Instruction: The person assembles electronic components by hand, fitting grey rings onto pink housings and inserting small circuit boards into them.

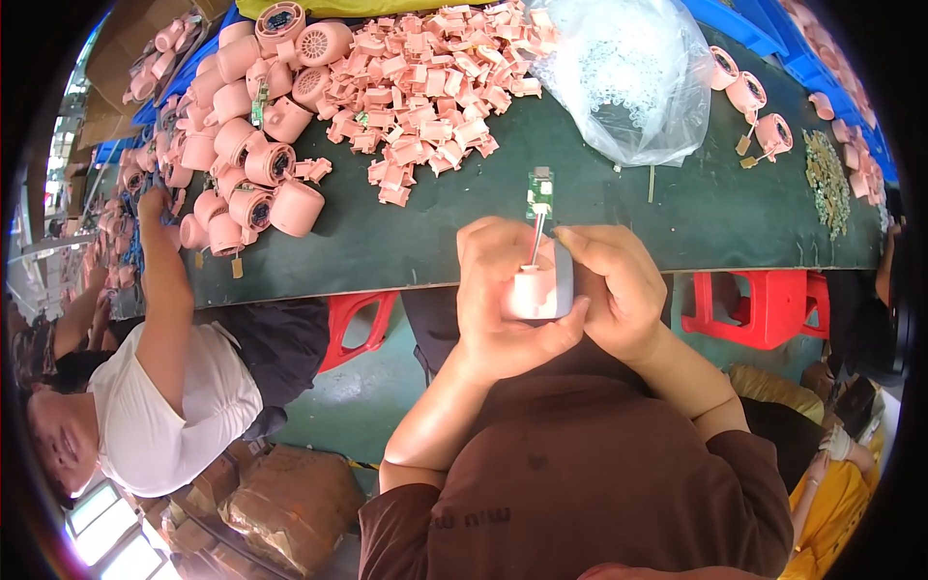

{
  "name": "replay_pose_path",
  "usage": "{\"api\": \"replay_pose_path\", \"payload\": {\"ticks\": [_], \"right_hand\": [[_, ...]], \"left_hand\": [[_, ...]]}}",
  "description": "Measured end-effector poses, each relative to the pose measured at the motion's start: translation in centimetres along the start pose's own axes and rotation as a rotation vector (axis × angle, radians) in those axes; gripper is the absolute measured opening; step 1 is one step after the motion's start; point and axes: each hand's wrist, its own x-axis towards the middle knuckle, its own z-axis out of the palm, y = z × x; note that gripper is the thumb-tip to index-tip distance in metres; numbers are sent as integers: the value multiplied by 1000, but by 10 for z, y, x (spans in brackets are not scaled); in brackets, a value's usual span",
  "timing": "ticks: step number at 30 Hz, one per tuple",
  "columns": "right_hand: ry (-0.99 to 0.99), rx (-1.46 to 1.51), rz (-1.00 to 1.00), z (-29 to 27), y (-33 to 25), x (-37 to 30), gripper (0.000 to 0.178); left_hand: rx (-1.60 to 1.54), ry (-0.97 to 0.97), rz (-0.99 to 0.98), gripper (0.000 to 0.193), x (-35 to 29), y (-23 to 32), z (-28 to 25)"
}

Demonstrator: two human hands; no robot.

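My left hand (491, 304) is wrapped round a small pink housing (535, 293) with a greyish side, its thumb lying across the near end. My right hand (619, 290) is closed against the other side of the same housing, fingertips at its far edge. Out of the top of the housing run thin wires (536, 242), leading to a small green circuit board (539, 196) that sticks out beyond my fingers. The housing is held just in front of the table's near edge.
A heap of small pink plastic parts (416, 87) covers the far middle of the green table (387, 246). Round pink housings (295, 208) pile up at left. A clear bag (628, 87) lies behind, circuit boards (826, 184) at right. A person in white (174, 387) works at left. Red stools (759, 309) stand below.
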Motion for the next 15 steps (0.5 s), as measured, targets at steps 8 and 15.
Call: {"api": "replay_pose_path", "payload": {"ticks": [8,15], "right_hand": [[-100,373,271,-4,-4,2,23],[-192,1073,908,14,-5,14,73]], "left_hand": [[34,108,96,56,-3,-4,2],[79,29,172,53,-2,5,9]]}}
